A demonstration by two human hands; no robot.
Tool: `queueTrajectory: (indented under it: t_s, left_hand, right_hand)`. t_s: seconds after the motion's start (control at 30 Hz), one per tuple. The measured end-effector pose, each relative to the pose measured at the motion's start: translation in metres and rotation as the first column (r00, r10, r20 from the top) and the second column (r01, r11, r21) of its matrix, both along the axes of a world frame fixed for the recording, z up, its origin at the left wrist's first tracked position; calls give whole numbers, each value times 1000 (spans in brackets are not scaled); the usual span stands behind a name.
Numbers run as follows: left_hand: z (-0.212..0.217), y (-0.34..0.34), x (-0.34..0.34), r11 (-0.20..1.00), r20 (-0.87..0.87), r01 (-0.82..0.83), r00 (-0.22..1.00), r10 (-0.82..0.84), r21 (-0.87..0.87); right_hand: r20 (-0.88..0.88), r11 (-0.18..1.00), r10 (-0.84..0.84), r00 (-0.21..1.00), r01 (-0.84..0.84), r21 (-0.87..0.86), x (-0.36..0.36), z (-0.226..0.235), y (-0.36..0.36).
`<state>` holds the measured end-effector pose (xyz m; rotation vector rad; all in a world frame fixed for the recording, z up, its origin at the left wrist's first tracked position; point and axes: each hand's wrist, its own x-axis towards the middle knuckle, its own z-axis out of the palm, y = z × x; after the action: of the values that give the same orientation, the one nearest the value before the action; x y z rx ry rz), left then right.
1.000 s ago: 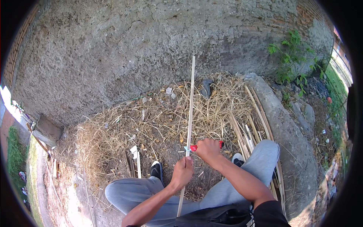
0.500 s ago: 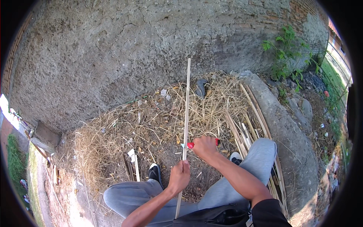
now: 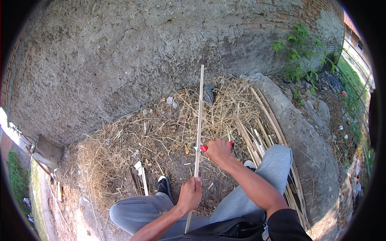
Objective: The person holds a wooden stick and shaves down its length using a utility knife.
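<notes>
A long, thin pale wooden strip [image 3: 200, 106] runs lengthwise in front of me, its far end pointing toward the wall. My left hand [image 3: 189, 195] is closed round its lower part, thumb on top. Farther up, my right hand [image 3: 219, 152] grips a red-handled knife [image 3: 204, 148]. The short blade lies across the strip at its edge, a little beyond my left hand. Most of the handle is hidden in my fist, with its red end showing on the right. The strip's near end reaches my lap.
A rough plastered wall [image 3: 132, 60] rises ahead. Dry straw [image 3: 100, 160] covers the ground. Several wooden strips [image 3: 251, 140] lie beside my right knee, against a concrete slab [image 3: 297, 132]. Shorter pieces [image 3: 140, 172] lie near my left shoe [image 3: 164, 185]. A green plant [image 3: 297, 52] grows at the far right.
My right hand has slid the knife a little farther along the strip, away from me. My left hand, still closed on the strip, sits slightly nearer. The view has shifted a little.
</notes>
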<state>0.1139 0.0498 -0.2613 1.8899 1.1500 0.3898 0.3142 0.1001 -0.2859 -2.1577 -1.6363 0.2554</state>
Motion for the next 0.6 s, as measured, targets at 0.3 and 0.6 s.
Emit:
queueTrajectory:
  t_s: [0.3, 0.6]
  left_hand:
    - [-13, -26, -35, 981, 78, 125, 990, -114, -151]
    - [33, 10, -40, 692, 196, 36, 969, 153, -721]
  right_hand:
    - [33, 883, -444, 895, 431, 187, 104, 10, 2]
    - [-13, 964, -198, 980, 197, 176, 38, 18, -30]
